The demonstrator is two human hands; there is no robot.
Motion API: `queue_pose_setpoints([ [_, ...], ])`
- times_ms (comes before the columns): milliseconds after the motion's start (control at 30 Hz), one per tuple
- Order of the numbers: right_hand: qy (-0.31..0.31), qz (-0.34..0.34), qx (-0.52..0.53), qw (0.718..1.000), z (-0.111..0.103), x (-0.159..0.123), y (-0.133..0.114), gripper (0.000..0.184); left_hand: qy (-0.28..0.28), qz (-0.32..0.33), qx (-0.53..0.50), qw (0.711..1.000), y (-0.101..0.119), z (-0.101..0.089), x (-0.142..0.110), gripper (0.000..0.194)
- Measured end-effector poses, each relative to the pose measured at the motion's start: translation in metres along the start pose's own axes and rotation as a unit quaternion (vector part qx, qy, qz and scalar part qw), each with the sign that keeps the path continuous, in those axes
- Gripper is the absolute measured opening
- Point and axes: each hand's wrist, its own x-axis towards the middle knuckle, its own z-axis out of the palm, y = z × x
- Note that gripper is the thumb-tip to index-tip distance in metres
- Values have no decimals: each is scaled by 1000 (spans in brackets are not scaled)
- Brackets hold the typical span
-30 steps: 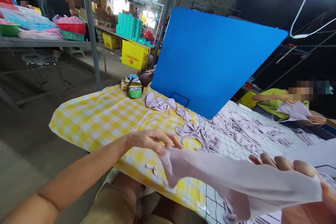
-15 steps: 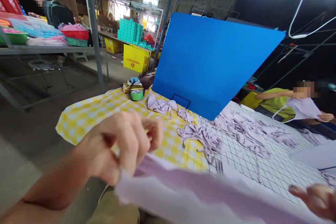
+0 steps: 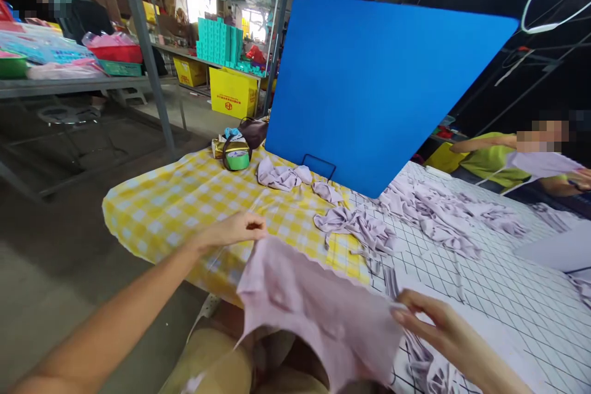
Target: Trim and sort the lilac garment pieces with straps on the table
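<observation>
I hold a pale lilac piece of cloth [image 3: 314, 308] stretched between both hands, above my lap at the near edge of the table. My left hand [image 3: 235, 231] pinches its upper left corner, fingers closed. My right hand [image 3: 427, 323] grips its right edge between thumb and fingers. The cloth hangs slack between them with a scalloped top edge. Beyond it the table carries a yellow checked cover [image 3: 184, 203] on the left and a white grid sheet [image 3: 498, 295] on the right.
Several crumpled lilac pieces [image 3: 364, 231] lie across the table. A blue board [image 3: 378, 86] stands upright behind them. A green tape roll [image 3: 237, 160] and a dark pouch [image 3: 253, 130] sit at the far corner. A person in a green top [image 3: 498, 163] holds cloth at right.
The cloth was stretched long between my hands, then lifted close to the camera. Now it hangs lower and slacker, my left hand pinching the corner and my right hand nearer the middle.
</observation>
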Motion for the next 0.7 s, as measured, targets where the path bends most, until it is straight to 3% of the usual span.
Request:
queue_pose_setpoints([
  [67,-70,67,-56,994,30,33,8,31,29,-52,20,998,-37,21,20,23],
  [200,-35,133,-144,980,69,71,42,27,87,-86,67,990,-76,46,43,14],
  [367,7,123,-172,977,76,86,65,8,124,-96,59,986,-87,41,62,7],
  [533,52,121,-197,972,81,99,68,25,158,-116,66,978,-98,38,79,16],
  [700,105,110,-238,959,96,108,58,28,196,-136,119,964,-97,52,84,33],
])
